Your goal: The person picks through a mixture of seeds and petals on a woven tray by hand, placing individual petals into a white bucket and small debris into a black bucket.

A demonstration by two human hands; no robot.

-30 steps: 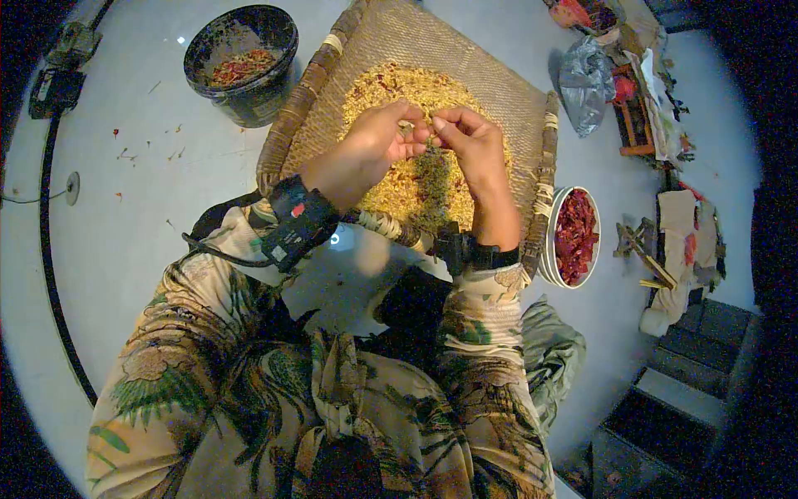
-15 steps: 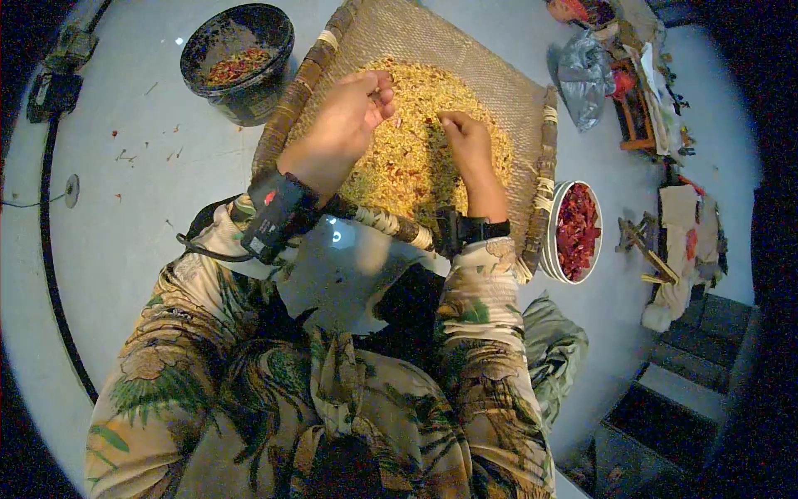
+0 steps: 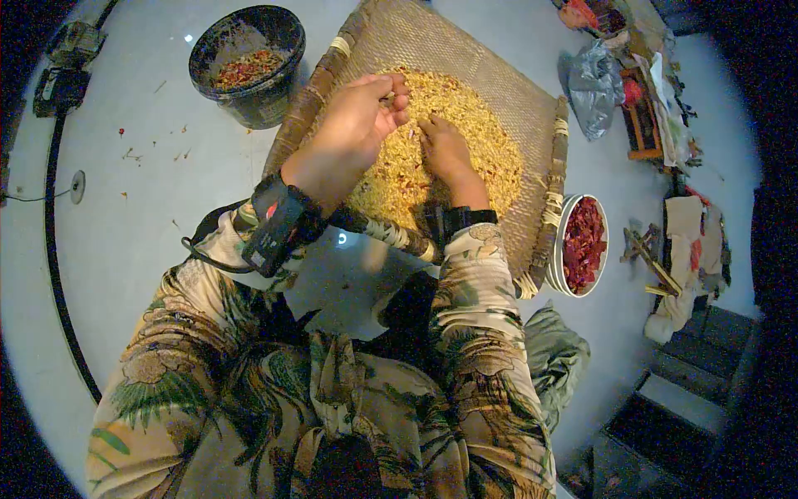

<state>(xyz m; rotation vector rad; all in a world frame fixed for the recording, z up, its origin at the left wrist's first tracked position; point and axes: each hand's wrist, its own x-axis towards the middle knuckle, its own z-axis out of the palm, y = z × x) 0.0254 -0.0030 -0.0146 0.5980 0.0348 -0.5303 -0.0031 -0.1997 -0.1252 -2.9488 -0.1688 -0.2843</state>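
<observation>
A heap of yellow seeds (image 3: 490,154) flecked with red bits lies on a woven tray (image 3: 515,96) with a thick bound rim. Above the heap's left part, my left hand (image 3: 357,121) is turned palm inward with its fingers curled closed; what it holds, if anything, is too small to name. My right hand (image 3: 447,150) reaches down to the middle of the heap, thumb and fingertips drawn together at the seeds. Whatever lies between those fingertips is hidden. Dark bands sit on both wrists.
A black bucket (image 3: 270,104) with reddish bits inside stands left of the tray. Right of it is a white bucket (image 3: 553,279) of dried red pieces. A grey plastic bag (image 3: 594,91), a small wooden stool (image 3: 652,262) and scattered scraps lie on the floor.
My right hand has moved left and down onto the seeds, closer to my left hand. The left hand stays curled in nearly the same place. The whole view has shifted slightly.
</observation>
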